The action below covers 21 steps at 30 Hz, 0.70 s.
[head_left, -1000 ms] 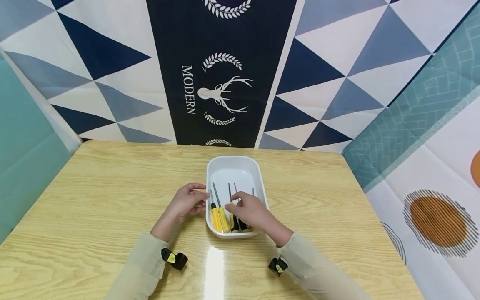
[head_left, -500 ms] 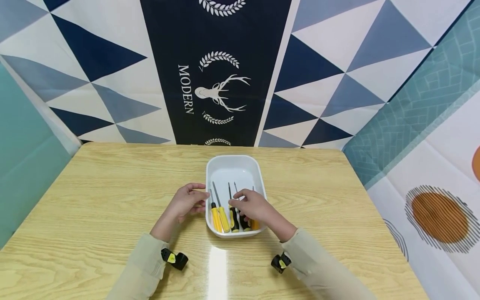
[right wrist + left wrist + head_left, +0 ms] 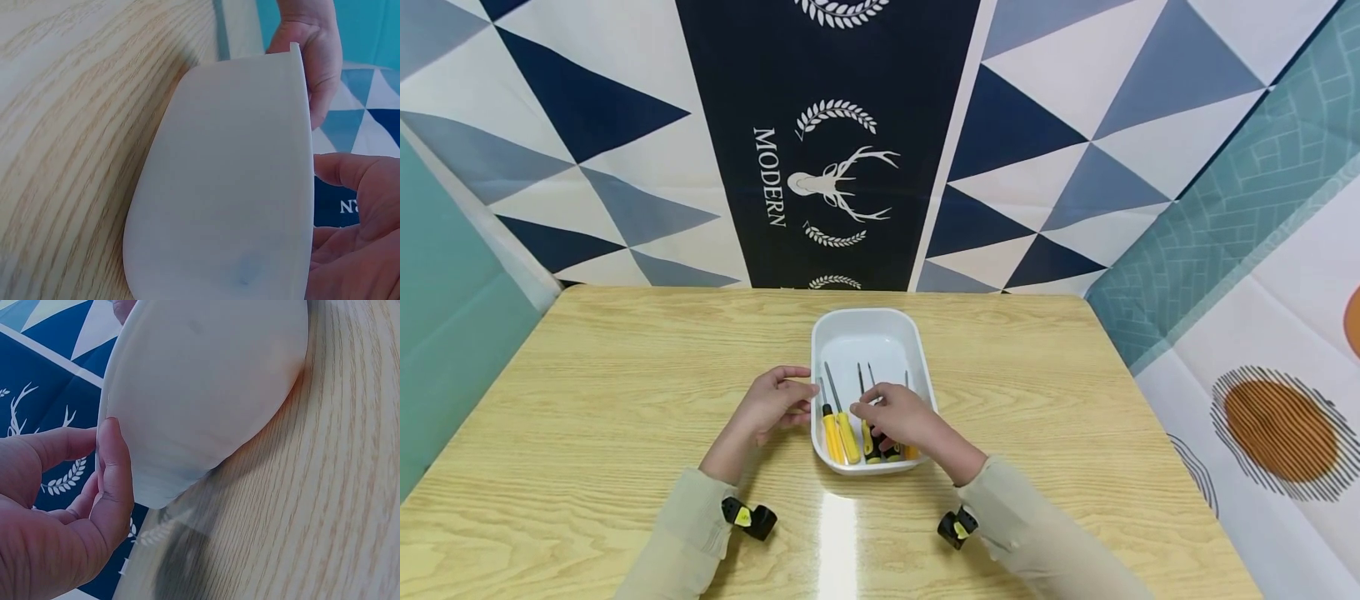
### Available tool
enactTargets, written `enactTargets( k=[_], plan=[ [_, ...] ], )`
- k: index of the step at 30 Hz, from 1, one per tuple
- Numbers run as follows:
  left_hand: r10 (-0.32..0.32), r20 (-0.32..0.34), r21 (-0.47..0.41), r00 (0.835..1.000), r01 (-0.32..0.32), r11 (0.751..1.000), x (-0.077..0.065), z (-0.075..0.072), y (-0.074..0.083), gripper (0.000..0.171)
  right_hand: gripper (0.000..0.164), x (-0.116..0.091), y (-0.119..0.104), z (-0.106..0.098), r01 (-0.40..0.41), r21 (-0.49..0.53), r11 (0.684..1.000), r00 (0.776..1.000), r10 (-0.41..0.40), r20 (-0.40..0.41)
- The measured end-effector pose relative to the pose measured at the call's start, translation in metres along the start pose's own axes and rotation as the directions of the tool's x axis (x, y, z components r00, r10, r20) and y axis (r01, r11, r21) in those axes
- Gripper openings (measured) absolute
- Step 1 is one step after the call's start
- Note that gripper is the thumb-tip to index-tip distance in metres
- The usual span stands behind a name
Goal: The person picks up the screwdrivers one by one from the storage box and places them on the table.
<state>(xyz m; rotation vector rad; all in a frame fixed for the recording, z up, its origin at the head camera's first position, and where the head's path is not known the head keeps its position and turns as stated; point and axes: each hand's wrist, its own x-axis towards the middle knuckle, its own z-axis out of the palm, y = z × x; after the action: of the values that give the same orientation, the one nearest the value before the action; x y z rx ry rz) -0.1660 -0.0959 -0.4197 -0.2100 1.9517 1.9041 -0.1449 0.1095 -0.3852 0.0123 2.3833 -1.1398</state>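
Middle screwdrivers (image 3: 871,447) partly behind right grip (image 3: 901,413)

From my remote seat I saw a pale wood-grain table (image 3: 625,375), its far edge against a wall cloth (image 3: 1037,179) of white, navy and grey-blue triangles. Down the cloth's middle ran a dark band (image 3: 827,75) where I read MODERN, turned sideways beside a white deer head (image 3: 827,185) and leafy wreaths (image 3: 833,237). To my left hung a plain teal sheet (image 3: 456,350); to my right, teal brickwork print (image 3: 1213,237) above white fabric with brown discs (image 3: 1277,429). A glare streak (image 3: 837,542) lit the near tabletop.
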Motion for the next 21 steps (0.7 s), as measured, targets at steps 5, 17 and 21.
enactTargets(
  k=[5, 17, 21],
  plan=[
    [-0.002, -0.007, -0.001, 1.0, 0.002, 1.0, 0.0011, 0.0004, -0.0006, 0.043, 0.038, 0.0018, 0.0023, -0.0021, -0.02, -0.025, 0.999, 0.999, 0.019, -0.026],
    [0.006, 0.001, -0.024, 1.0, -0.006, 1.0, -0.0001, 0.001, 0.0002, 0.043, 0.04, 0.0045, 0.0009, -0.0049, -0.051, -0.139, 0.989, 0.997, 0.042, -0.062],
    [0.003, 0.004, -0.023, 1.0, -0.003, 1.0, -0.0006, 0.0014, 0.0002, 0.043, 0.044, 0.0079, -0.0014, -0.0019, -0.061, -0.235, 0.97, 0.996, 0.044, -0.078]
  ],
)
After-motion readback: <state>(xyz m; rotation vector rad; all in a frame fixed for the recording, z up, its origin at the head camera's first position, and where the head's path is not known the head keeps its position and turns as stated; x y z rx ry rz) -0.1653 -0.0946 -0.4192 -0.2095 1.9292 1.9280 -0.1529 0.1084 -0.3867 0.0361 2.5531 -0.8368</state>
